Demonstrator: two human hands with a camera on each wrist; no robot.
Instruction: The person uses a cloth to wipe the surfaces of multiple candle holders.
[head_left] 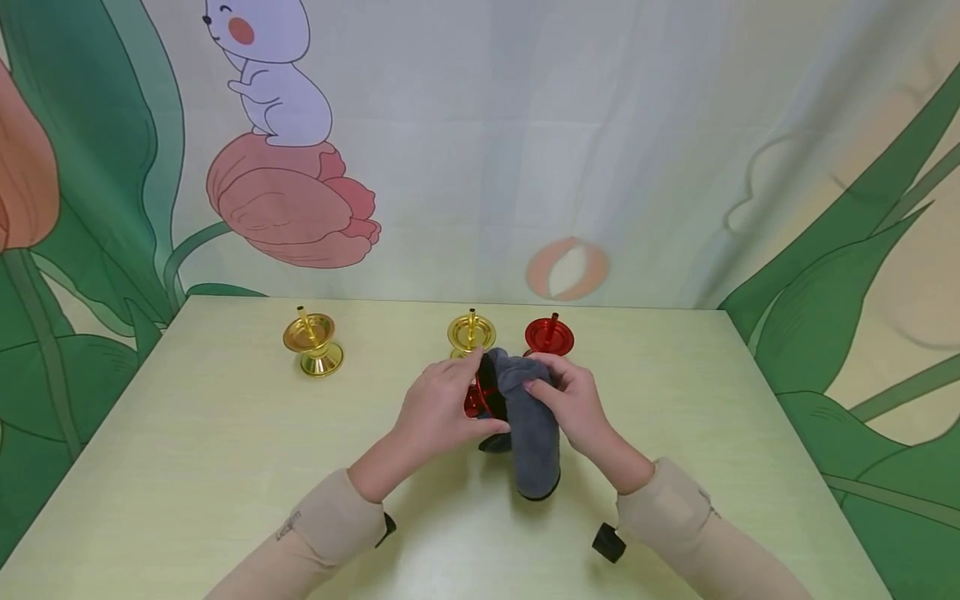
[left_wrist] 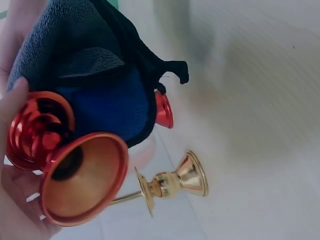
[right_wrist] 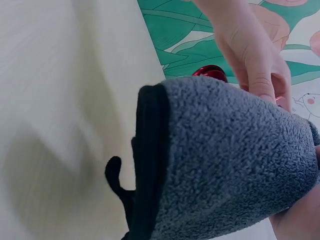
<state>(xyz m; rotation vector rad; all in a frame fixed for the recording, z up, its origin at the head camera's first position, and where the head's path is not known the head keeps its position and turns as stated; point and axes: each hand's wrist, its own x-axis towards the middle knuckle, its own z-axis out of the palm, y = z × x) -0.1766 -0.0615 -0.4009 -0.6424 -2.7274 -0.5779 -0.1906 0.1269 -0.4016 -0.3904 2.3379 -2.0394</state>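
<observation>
Between thumb and fingers, my left hand (head_left: 438,404) holds a shiny red candlestick (left_wrist: 44,135), tilted so its hollow, golden-looking underside faces the left wrist camera. A grey plush cloth (head_left: 536,437) with black edging and a small black loop is pinched near its top by my right hand (head_left: 576,402). The cloth hangs down in front and lies against the red candlestick, covering part of it. In the left wrist view, a blue face of the cloth shows beside the candlestick. Both hands are close together above the middle of the table.
Behind the hands stand a gold candlestick (head_left: 471,335) and another red candlestick (head_left: 550,337), both partly hidden. A second gold candlestick (head_left: 321,358) stands farther left on the pale table (head_left: 225,467). A printed curtain (head_left: 465,167) hangs at the table's back edge.
</observation>
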